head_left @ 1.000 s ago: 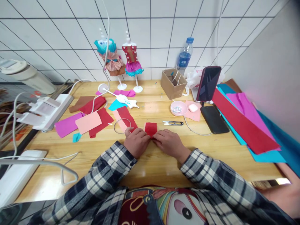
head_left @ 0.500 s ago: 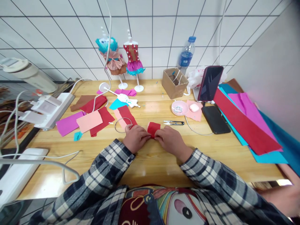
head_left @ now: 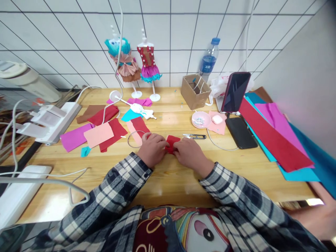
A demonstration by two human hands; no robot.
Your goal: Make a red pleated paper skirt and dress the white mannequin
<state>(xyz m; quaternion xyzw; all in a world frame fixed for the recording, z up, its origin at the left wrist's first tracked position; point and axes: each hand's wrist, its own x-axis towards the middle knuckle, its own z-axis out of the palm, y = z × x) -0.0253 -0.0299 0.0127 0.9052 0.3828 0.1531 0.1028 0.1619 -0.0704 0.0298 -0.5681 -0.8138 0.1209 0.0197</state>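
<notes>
A small piece of red crepe paper (head_left: 172, 142) lies between my two hands near the table's middle. My left hand (head_left: 153, 149) pinches its left side, fingers closed. On the other side, my right hand (head_left: 190, 153) grips the right edge with thumb and fingertips. Just beyond my right hand rest the thread snips (head_left: 194, 136). A thin ring of wire or cable (head_left: 130, 140) lies by my left hand, over a pink and red paper strip (head_left: 140, 126). The underside of the red piece is hidden.
Two small dress forms (head_left: 148, 66) stand at the back; a white one (head_left: 140, 110) lies flat. Paper pieces (head_left: 98, 134) spread left. A cardboard box (head_left: 195, 92), bead dish (head_left: 201, 120), phone (head_left: 240, 132) and long paper sheets (head_left: 275, 136) are rightward. Cables cross the left. Another person's arm (head_left: 312, 218) shows lower right.
My fingers have moved further up along the sides of the red paper, and its near edge has been turned or bunched. The view has shifted slightly.
</notes>
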